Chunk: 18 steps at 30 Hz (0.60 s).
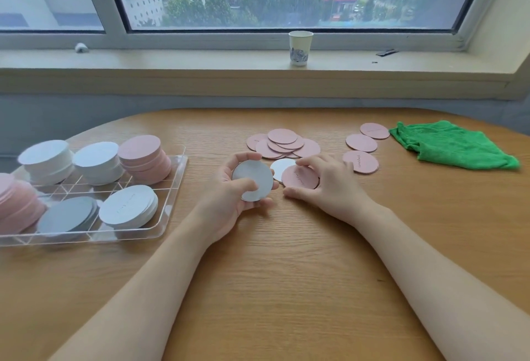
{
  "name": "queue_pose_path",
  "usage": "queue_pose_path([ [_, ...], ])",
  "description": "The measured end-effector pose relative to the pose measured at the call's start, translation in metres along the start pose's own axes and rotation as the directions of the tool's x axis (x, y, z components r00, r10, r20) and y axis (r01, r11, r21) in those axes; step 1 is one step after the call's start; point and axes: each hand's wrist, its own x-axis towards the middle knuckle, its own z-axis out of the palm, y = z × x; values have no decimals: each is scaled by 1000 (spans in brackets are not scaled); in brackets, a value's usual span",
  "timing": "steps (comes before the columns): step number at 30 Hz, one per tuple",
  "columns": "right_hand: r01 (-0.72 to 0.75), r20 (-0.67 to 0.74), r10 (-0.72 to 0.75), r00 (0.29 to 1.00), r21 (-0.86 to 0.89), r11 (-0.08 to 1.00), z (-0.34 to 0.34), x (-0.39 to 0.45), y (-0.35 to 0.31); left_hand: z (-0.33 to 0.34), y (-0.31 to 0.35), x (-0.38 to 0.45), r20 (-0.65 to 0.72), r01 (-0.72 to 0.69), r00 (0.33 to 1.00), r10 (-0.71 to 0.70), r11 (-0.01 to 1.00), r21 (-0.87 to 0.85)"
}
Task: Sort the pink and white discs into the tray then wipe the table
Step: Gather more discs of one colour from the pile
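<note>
My left hand (229, 197) holds a white disc (252, 180) upright above the table, thumb on its face. My right hand (324, 185) rests on the table with its fingers on a pink disc (299, 177) that overlaps a white disc (279, 168). Behind them lies a loose pile of pink discs (284, 142). Three more pink discs (361, 142) lie singly to the right. A clear divided tray (172, 188) at the left holds stacks of white discs (97, 159) and pink discs (143, 157). A green cloth (453, 145) lies crumpled at the far right.
The wooden table (286, 274) has a rounded far edge below a window sill. A paper cup (299, 47) stands on the sill. Bare wood stretches between my forearms and toward the near edge.
</note>
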Motion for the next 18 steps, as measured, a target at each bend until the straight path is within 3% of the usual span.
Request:
queue_pose_path([
  [7, 157, 116, -182, 976, 196, 968, -8, -25, -10, -1, 0, 1, -8, -16, 1000, 16, 1000, -8],
  [9, 136, -10, -138, 990, 247, 960, -5, -20, -9, -1, 1, 1, -10, -20, 1000, 20, 1000, -10],
  [11, 58, -112, -39, 993, 174, 983, 1, -10, -8, -1, 1, 2, -17, -23, 1000, 23, 1000, -14],
  [14, -143, -57, 142, 988, -22, 989, 9, 9, -10, -1, 1, 2, -32, -25, 999, 25, 1000, -9],
  [18, -205, -30, 204, 979, -73, 976, 13, 18, -13, -1, 0, 3, -36, -30, 999, 30, 1000, 6],
])
